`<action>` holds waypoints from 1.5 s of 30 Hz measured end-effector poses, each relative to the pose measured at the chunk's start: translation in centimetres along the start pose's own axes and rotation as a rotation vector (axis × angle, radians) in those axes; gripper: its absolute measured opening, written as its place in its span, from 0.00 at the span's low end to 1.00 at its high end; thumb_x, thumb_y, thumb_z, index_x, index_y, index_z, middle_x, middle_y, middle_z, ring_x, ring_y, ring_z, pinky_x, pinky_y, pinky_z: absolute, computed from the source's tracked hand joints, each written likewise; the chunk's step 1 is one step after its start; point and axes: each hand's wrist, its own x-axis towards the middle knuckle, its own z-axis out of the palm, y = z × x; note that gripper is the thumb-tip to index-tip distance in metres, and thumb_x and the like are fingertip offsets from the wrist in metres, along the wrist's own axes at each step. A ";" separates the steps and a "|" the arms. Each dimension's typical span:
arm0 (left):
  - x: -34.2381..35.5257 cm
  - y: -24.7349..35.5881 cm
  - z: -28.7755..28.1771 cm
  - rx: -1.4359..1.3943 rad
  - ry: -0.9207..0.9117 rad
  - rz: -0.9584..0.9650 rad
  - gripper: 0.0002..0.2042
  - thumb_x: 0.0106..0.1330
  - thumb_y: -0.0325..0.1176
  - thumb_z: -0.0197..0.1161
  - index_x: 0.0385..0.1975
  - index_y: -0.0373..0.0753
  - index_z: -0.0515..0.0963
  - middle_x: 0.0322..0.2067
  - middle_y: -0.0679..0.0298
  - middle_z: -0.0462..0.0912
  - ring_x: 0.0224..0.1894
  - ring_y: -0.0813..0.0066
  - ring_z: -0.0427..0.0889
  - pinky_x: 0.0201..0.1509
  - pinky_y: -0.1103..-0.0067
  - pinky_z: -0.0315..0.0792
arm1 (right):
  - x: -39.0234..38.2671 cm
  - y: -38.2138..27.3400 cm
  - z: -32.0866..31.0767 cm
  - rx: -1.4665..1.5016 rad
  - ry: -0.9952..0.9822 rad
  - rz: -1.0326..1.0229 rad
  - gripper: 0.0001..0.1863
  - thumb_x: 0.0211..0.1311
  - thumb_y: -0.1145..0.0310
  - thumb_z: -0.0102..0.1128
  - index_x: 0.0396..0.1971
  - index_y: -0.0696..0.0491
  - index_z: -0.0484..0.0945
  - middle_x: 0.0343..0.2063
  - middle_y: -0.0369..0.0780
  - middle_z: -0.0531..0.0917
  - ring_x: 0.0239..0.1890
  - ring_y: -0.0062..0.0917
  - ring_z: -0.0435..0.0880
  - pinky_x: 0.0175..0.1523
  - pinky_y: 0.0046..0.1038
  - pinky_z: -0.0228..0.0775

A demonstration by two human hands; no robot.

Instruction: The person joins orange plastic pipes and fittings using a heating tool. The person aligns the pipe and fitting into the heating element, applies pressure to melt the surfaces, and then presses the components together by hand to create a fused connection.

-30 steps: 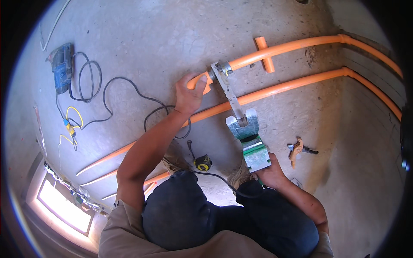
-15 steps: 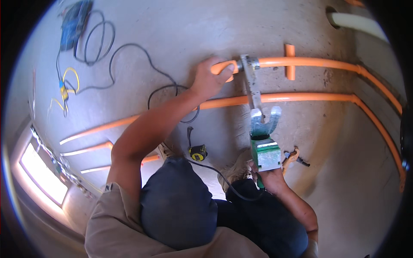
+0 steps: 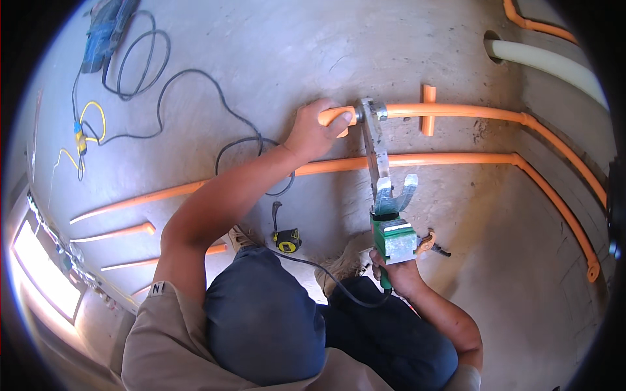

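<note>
My left hand (image 3: 313,129) is closed round an orange pipe fitting (image 3: 338,120), which sits against one side of the metal heating plate of a pipe welder. On the plate's opposite side, in line with it, is the end of a long orange pipe (image 3: 456,111). Gripped from below in my right hand (image 3: 398,270) is the green pipe welder (image 3: 394,240), its plate reaching away from me over a second orange pipe (image 3: 450,159). A metal forked stand sticks out beside the plate. Part of my right hand is hidden behind the welder's body.
A tape measure (image 3: 286,240) lies near my feet, and an orange pipe cutter (image 3: 427,243) lies right of the welder. Dark cable (image 3: 195,70) loops over the floor toward a blue power tool (image 3: 104,36). Short orange pipes (image 3: 120,232) lie at left; a short piece (image 3: 428,111) crosses beneath the long pipe.
The view has shifted, so the floor items sit a little lower and further left. Both hands keep their holds, and the fitting and pipe stay at the heating plate.
</note>
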 end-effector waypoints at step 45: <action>2.2 0.5 -3.5 0.419 -0.489 0.142 0.33 0.70 0.59 0.56 0.52 0.27 0.73 0.39 0.38 0.80 0.46 0.41 0.79 0.51 0.58 0.72 | 0.3 -0.6 -1.1 -0.132 -0.055 -0.105 0.04 0.66 0.74 0.63 0.39 0.55 0.81 0.26 0.37 0.84 0.21 0.20 0.80 0.25 0.23 0.71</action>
